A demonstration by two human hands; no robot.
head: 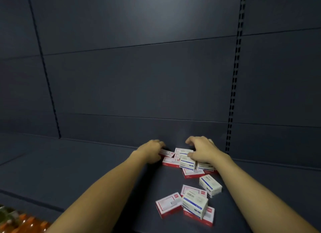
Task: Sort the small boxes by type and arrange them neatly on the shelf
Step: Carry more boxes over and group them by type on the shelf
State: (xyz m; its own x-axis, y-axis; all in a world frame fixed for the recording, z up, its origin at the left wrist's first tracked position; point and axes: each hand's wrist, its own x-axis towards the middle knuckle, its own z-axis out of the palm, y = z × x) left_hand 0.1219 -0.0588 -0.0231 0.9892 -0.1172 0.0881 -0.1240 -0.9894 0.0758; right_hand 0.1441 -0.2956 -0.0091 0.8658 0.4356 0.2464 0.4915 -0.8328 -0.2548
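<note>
A dark blue-grey back panel (139,79) fills most of the view from nine o'clock round to three o'clock, crossed by thin horizontal seams. A slotted upright rail (234,72) runs down it at about two o'clock, its punched holes in a paired column; a second, darker upright strip (43,65) slants down at ten o'clock. Down at seven o'clock, in the corner, lies a blurred cluster of orange and green packages (22,222), too soft to identify.
</note>
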